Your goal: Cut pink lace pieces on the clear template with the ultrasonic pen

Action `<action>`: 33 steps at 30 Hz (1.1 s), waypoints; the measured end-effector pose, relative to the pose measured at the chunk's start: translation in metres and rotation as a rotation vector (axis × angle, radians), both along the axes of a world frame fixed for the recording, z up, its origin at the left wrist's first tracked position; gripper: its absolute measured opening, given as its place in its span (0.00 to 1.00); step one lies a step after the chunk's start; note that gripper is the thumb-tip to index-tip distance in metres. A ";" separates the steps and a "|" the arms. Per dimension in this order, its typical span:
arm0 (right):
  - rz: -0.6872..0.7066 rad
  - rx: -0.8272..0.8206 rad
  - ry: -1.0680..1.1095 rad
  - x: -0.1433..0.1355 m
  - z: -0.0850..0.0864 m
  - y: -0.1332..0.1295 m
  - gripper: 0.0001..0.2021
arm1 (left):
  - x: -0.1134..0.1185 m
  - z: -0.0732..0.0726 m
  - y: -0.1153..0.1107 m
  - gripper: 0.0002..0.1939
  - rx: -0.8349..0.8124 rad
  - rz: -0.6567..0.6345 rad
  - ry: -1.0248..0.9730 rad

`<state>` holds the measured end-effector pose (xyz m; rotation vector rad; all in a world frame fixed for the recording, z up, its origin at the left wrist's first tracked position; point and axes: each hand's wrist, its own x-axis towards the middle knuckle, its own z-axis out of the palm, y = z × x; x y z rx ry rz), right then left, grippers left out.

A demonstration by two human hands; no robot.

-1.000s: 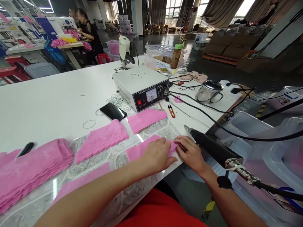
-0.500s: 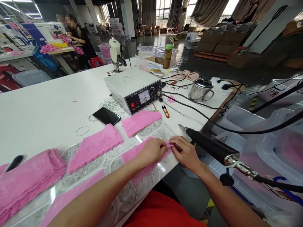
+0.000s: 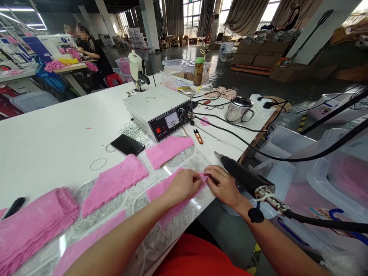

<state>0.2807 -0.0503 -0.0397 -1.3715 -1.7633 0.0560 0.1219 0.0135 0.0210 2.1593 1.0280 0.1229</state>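
A pink fabric piece [image 3: 161, 188] lies on the patterned clear mat [image 3: 130, 196] near the table's front edge. My left hand [image 3: 185, 184] rests over it, fingers pinched on its upper edge. At the fabric's right end, my right hand [image 3: 221, 184] has its fingers curled and pressed together on the cloth's corner. Just beyond my right hand lies a black handheld tool [image 3: 244, 174] with a metal tip and a cable. Another pink piece [image 3: 169, 151] lies flat behind my hands, and a scalloped pink piece [image 3: 116, 184] is to the left.
A white control box [image 3: 161, 111] stands behind the fabric, with a phone [image 3: 127, 144] and orange thread snips [image 3: 198, 136] near it. A stack of pink fabric [image 3: 40, 226] is at left. Cables, a lidded metal mug [image 3: 239, 109] and plastic bins [image 3: 290, 143] are at right.
The view has shifted slightly, so the table things sit a little further left. Both hands stay on the pink fabric piece, with only slight finger movement.
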 end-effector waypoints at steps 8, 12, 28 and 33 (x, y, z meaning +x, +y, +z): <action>-0.008 -0.002 0.015 -0.001 0.000 0.000 0.10 | 0.004 -0.003 -0.003 0.09 0.044 0.020 0.035; -0.004 0.003 0.013 -0.001 -0.002 0.001 0.09 | 0.004 -0.004 -0.003 0.11 0.058 0.019 0.017; -0.054 0.042 -0.085 -0.007 0.001 -0.013 0.06 | -0.017 0.001 0.000 0.08 -0.087 0.217 -0.311; -0.009 0.100 -0.095 -0.018 0.018 -0.018 0.04 | -0.060 0.018 0.004 0.08 -0.242 0.450 -0.459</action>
